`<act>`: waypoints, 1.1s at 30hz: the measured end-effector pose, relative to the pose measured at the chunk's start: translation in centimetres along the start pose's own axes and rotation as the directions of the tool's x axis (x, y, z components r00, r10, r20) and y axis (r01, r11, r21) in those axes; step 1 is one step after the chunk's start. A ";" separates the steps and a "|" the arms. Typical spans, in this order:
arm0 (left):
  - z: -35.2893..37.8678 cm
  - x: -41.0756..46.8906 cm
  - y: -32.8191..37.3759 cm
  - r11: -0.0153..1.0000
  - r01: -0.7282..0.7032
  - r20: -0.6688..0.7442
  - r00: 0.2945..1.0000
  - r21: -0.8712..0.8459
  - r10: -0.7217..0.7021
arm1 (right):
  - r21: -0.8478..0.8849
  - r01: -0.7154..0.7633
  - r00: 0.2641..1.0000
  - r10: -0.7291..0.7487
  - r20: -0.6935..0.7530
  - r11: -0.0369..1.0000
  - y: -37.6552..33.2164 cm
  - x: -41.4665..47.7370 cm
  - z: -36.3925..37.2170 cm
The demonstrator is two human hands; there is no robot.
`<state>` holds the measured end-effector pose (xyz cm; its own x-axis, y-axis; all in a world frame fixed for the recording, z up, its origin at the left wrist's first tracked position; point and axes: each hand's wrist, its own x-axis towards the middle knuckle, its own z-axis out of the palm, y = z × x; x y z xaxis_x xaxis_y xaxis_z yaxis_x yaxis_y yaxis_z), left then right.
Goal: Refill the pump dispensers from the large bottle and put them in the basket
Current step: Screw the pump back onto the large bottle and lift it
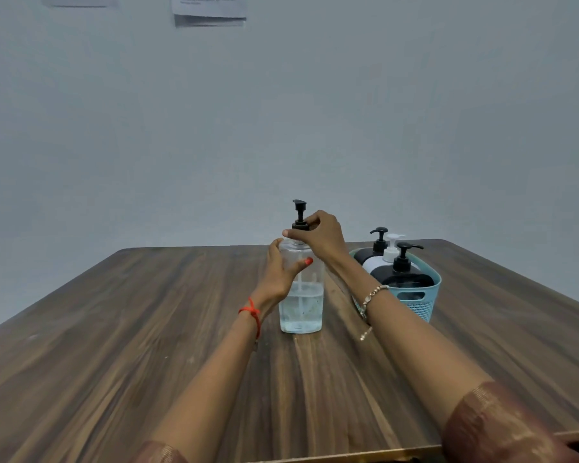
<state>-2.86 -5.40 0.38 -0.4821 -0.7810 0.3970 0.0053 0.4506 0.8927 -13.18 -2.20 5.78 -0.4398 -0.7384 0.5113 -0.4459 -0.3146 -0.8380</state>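
Currently my left hand (pixel 279 272) wraps the clear dispenser (pixel 301 295) on the counter (pixel 147 329), right hand (pixel 318 233) fingers pinching its black pump collar (pixel 300 225). Three dispensers sit in the teal basket (pixel 415 295), bodies partly hidden.

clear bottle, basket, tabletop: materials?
Clear bottle: looks like transparent plastic, possibly glass; liquid and pump tube show through. Basket: matte teal moulded plastic, going by its perforated wall and handle slot. Table: brown wood grain, likely laminate; smooth, low sheen.
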 end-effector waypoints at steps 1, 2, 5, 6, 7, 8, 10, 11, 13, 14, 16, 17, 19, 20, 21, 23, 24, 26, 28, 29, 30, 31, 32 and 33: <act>0.0 0.1 0.0 1.000 0.002 -0.001 1.000 0.009 -0.002 | 0.041 -0.012 0.998 0.009 0.065 0.999 0.0 0.1 -0.5; 0.0 0.1 -0.1 1.000 0.005 -0.002 1.000 0.016 -0.005 | 0.069 -0.024 0.991 0.015 0.136 0.997 0.1 0.2 -1.0; 0.0 0.2 -0.1 1.000 0.010 -0.009 1.000 0.017 -0.009 | 0.054 -0.029 0.978 0.017 0.208 0.998 0.1 0.3 -1.6; 0.1 0.2 -0.1 1.000 0.012 -0.013 1.000 0.016 -0.012 | 0.052 -0.030 0.982 0.020 0.188 0.998 0.0 0.3 -1.5; 0.1 0.2 -0.1 1.000 0.014 -0.017 1.000 0.018 -0.014 | 0.054 -0.032 0.987 0.023 0.159 0.998 0.0 0.3 -1.4; 0.1 0.2 -0.1 1.000 0.017 -0.020 1.000 0.022 -0.016 | 0.057 -0.035 0.992 0.028 0.127 0.998 -0.1 0.1 -1.1; 0.2 0.2 0.0 1.000 0.021 -0.027 0.999 0.024 -0.020 | 0.069 -0.043 0.998 0.040 0.051 0.997 -0.2 -0.2 -0.7; 0.3 0.2 0.0 1.000 0.019 -0.030 0.999 0.021 -0.019 | 0.079 -0.046 0.999 0.046 0.012 0.996 -0.2 -0.4 -0.5; 0.4 0.1 0.0 1.000 0.012 -0.036 0.999 0.015 -0.012 | 0.085 -0.042 0.996 0.048 -0.070 0.996 -0.3 -0.8 0.2; 0.4 0.0 0.0 1.000 0.010 -0.035 0.999 0.017 -0.009 | 0.068 -0.032 0.993 0.039 -0.114 0.997 -0.4 -1.0 0.6; 0.3 0.0 -0.2 0.999 0.009 -0.025 1.000 0.039 -0.008 | 0.018 -0.014 0.983 0.018 -0.182 1.000 -0.5 -1.3 1.4; 0.3 0.0 -0.2 0.999 0.010 -0.019 1.000 0.047 -0.010 | 0.002 -0.009 0.982 0.010 -0.191 1.000 -0.6 -1.4 1.6; 0.2 0.0 -0.1 0.999 0.010 -0.023 1.000 0.044 -0.009 | -0.014 -0.007 0.990 0.005 -0.143 1.000 -0.8 -1.2 1.2; 0.1 0.0 -0.1 0.999 0.012 -0.029 1.000 0.035 -0.011 | 0.000 -0.016 0.996 0.016 -0.088 1.000 -0.8 -1.0 0.8; 0.1 0.1 0.0 0.999 0.020 -0.029 0.999 0.028 -0.019 | 0.036 -0.035 0.999 0.036 -0.026 0.999 -0.9 -0.8 0.2; 0.1 0.2 0.0 0.999 0.039 -0.006 0.999 0.025 -0.039 | 0.161 -0.102 0.992 0.088 0.095 0.982 -1.1 -0.3 -1.0; 0.0 0.3 -0.1 0.999 0.045 0.003 0.999 0.022 -0.045 | 0.233 -0.144 0.984 0.113 0.140 0.962 -1.2 -0.1 -1.4; -0.1 0.4 -0.2 0.999 0.045 0.005 0.999 0.013 -0.045 | 0.305 -0.201 0.972 0.151 0.182 0.931 -1.5 0.6 -1.7; 0.0 0.3 -0.2 0.999 0.045 0.003 0.999 0.012 -0.045 | 0.321 -0.225 0.965 0.166 0.201 0.920 -2.0 1.1 -1.7; 0.0 0.3 -0.2 0.999 0.044 0.003 0.999 0.014 -0.044 | 0.344 -0.233 0.964 0.169 0.207 0.910 -2.3 1.3 -1.5; 0.0 0.3 -0.2 0.999 0.042 0.003 0.999 0.019 -0.042 | 0.384 -0.243 0.964 0.177 0.198 0.891 -2.6 1.3 -1.3; 0.0 0.3 -0.2 0.999 0.041 0.005 0.999 0.025 -0.041 | 0.440 -0.252 0.966 0.195 0.173 0.862 -2.8 1.2 -1.1; 0.1 0.3 -0.2 0.999 0.042 0.008 0.999 0.030 -0.042 | 0.506 -0.262 0.965 0.224 0.136 0.822 -2.9 1.1 -0.8; 0.0 0.3 -0.2 0.999 0.045 0.010 0.999 0.031 -0.045 | 0.578 -0.267 0.961 0.260 0.096 0.772 -3.1 0.9 -0.5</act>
<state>-3.04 -5.72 0.28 -0.4902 -0.7964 0.3541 -0.0435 0.4281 0.9027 -12.57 -1.65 8.91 -0.4636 -0.8485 0.2550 0.2234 -0.3905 -0.8931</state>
